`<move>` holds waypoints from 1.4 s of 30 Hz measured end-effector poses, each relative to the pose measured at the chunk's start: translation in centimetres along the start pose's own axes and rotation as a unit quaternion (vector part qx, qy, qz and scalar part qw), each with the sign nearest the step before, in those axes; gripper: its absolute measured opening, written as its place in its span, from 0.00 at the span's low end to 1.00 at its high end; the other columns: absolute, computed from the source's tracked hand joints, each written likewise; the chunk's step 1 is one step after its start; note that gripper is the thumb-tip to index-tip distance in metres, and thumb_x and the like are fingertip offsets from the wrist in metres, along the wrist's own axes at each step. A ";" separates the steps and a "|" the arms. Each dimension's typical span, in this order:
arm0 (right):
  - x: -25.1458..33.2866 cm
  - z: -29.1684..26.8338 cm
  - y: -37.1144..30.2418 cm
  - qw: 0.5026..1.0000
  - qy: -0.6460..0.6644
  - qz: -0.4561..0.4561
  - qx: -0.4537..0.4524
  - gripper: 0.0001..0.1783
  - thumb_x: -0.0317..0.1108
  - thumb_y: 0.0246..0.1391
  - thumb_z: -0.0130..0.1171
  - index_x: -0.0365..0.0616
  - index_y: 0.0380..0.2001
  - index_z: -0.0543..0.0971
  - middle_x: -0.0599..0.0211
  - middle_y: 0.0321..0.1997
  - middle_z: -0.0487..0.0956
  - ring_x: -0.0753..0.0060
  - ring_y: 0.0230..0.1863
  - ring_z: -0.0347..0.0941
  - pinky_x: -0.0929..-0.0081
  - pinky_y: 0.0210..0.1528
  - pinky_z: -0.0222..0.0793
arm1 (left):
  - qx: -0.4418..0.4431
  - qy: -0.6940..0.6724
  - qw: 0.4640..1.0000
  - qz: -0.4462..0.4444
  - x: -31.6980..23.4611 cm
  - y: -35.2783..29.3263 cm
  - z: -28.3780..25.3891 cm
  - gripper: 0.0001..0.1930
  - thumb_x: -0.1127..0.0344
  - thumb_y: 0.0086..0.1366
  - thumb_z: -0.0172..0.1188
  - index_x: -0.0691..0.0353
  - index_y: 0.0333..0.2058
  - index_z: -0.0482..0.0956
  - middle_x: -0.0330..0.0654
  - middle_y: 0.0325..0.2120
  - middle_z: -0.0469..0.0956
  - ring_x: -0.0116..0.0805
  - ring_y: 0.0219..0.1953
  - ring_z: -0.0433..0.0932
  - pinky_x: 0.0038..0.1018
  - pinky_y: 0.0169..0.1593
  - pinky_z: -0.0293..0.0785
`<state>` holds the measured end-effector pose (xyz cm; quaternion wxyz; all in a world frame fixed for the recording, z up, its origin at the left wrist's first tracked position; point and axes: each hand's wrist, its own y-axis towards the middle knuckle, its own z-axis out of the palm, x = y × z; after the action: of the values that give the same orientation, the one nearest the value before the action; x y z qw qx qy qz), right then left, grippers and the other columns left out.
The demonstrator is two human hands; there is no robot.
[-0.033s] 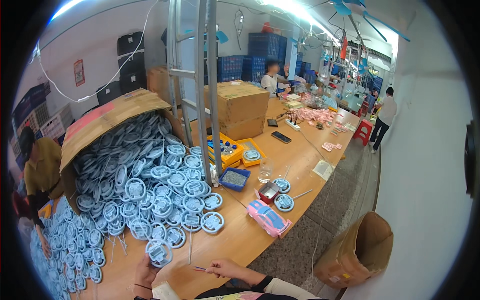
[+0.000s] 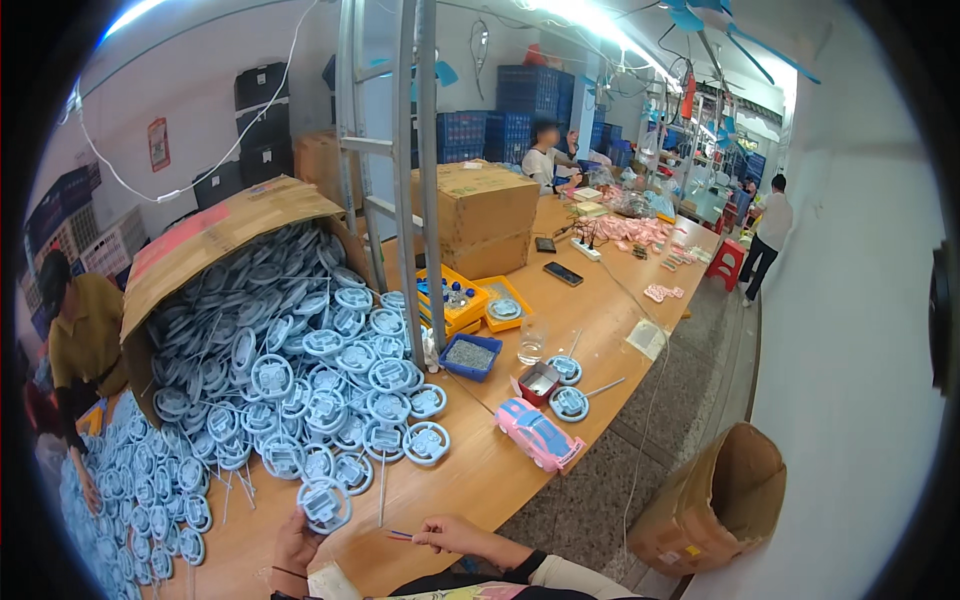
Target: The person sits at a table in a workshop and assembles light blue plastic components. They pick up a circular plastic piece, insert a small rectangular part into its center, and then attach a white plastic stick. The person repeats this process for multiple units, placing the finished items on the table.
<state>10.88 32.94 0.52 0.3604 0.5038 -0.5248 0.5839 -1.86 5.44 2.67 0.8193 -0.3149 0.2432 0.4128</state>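
A light-blue toy steering wheel (image 2: 325, 505) is gripped at its edge by my left hand (image 2: 293, 543), low over the near part of the table. To its right, my right hand (image 2: 452, 536) pinches a slim, reddish and dark, pointed piece (image 2: 400, 536); its exact kind is too small to make out. Close by, a pale stick (image 2: 381, 490) lies below the heap. Many more light-blue steering wheels (image 2: 272, 376) spill from a tipped cardboard box (image 2: 225, 228) and spread across the table's left side. A pink toy car (image 2: 538, 434) with blue windows sits to the right.
A metal frame (image 2: 409, 180) rises from the table (image 2: 460, 490). Near it stand a blue tray (image 2: 470, 357) of small parts, yellow trays (image 2: 503, 305) and a red container (image 2: 538, 383). An open carton (image 2: 690, 510) is on the floor at right. A co-worker (image 2: 80, 330) stands at left.
My left hand and its steering wheel have shifted slightly to the right. A raised hand near the seated person at the back no longer shows. My right hand keeps its pinch.
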 end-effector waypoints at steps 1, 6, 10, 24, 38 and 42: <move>0.0 0.3 0.1 1.000 0.014 -0.014 -0.002 0.13 0.41 0.51 0.56 0.41 0.25 0.74 0.74 0.18 0.71 0.85 0.19 0.66 0.85 0.21 0.60 | 0.014 0.028 0.999 -0.007 0.3 -0.2 -0.1 0.16 0.65 0.63 0.47 0.65 0.47 0.66 0.46 0.40 0.73 0.40 0.40 0.74 0.39 0.45 0.73; 1.9 1.7 -0.3 0.999 0.003 -0.039 -0.020 0.13 0.41 0.51 0.56 0.40 0.26 0.74 0.75 0.18 0.70 0.85 0.19 0.65 0.85 0.23 0.61 | 0.045 0.128 0.990 -0.041 1.7 -0.1 0.0 0.14 0.67 0.63 0.47 0.66 0.45 0.67 0.44 0.37 0.74 0.37 0.36 0.75 0.36 0.42 0.74; 3.2 3.2 -0.4 0.997 -0.018 -0.051 -0.050 0.13 0.40 0.51 0.56 0.40 0.25 0.74 0.74 0.17 0.70 0.85 0.19 0.65 0.84 0.23 0.60 | 0.038 0.174 0.983 -0.035 2.1 -1.2 0.9 0.14 0.67 0.62 0.48 0.67 0.44 0.68 0.43 0.34 0.74 0.34 0.34 0.76 0.32 0.39 0.76; 6.2 6.9 0.1 0.977 -0.191 -0.017 -0.099 0.17 0.46 0.46 0.57 0.42 0.20 0.74 0.66 0.16 0.72 0.73 0.18 0.68 0.74 0.21 0.60 | 0.016 0.206 0.978 0.001 0.8 -4.2 -0.9 0.14 0.66 0.62 0.50 0.67 0.43 0.70 0.41 0.32 0.75 0.29 0.31 0.76 0.27 0.36 0.77; 6.3 8.0 1.4 0.957 -0.255 0.003 -0.137 0.19 0.48 0.46 0.55 0.41 0.21 0.73 0.58 0.19 0.72 0.63 0.22 0.68 0.69 0.25 0.63 | 0.000 0.289 0.956 0.049 0.2 -4.5 -1.7 0.15 0.67 0.60 0.51 0.69 0.43 0.72 0.38 0.33 0.74 0.26 0.37 0.72 0.24 0.41 0.71; 7.4 8.2 1.6 0.964 -0.240 -0.009 -0.111 0.17 0.44 0.45 0.59 0.39 0.20 0.74 0.65 0.15 0.72 0.72 0.18 0.68 0.75 0.21 0.62 | -0.028 0.245 0.968 0.041 -0.5 -5.5 -1.1 0.15 0.66 0.60 0.52 0.68 0.44 0.71 0.39 0.32 0.75 0.25 0.32 0.74 0.23 0.37 0.74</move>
<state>9.38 23.81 6.83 0.2826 0.5908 -0.6528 0.3806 2.29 1.83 3.95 0.7082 -0.4192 0.4370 0.3630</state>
